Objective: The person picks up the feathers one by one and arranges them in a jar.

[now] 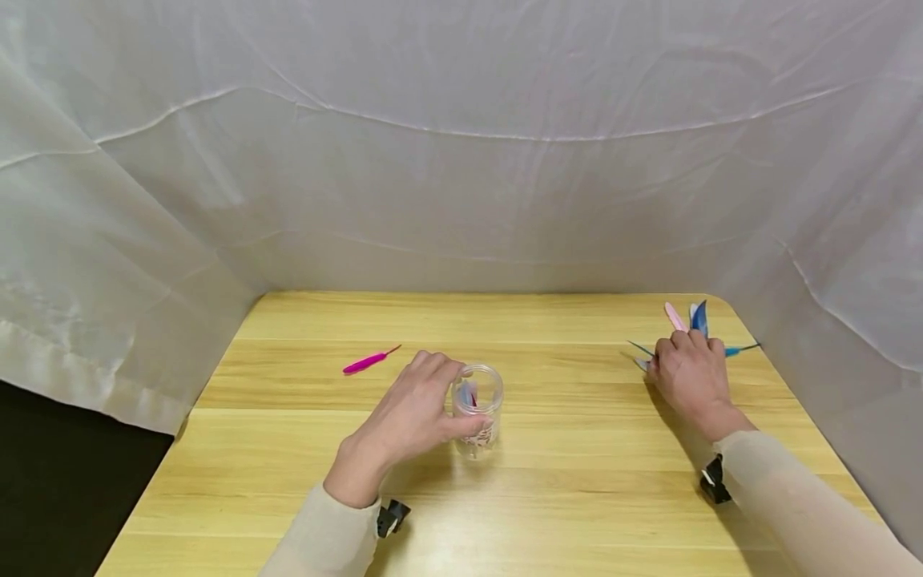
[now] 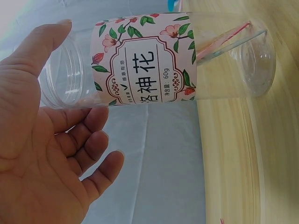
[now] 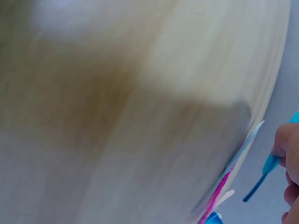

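My left hand [image 1: 433, 405] grips a clear plastic jar [image 1: 479, 407] standing mid-table. In the left wrist view the thumb lies along the jar [image 2: 154, 58] near its open mouth, and the fingers [image 2: 88, 149] curl beneath it. The jar carries a floral label and holds a feather with a pink stem [image 2: 224, 39]. My right hand [image 1: 688, 365] rests at the far right on a small pile of feathers: a pink one [image 1: 675, 316], a blue one [image 1: 699, 316] and a teal one [image 1: 743, 350]. In the right wrist view its fingertips [image 3: 282, 140] pinch the teal feather [image 3: 268, 164].
A magenta feather [image 1: 369, 362] lies alone on the wooden table [image 1: 562, 497], left of the jar. White cloth [image 1: 461, 160] walls the table at the back and on both sides. The table's left edge drops to dark floor [image 1: 65, 481].
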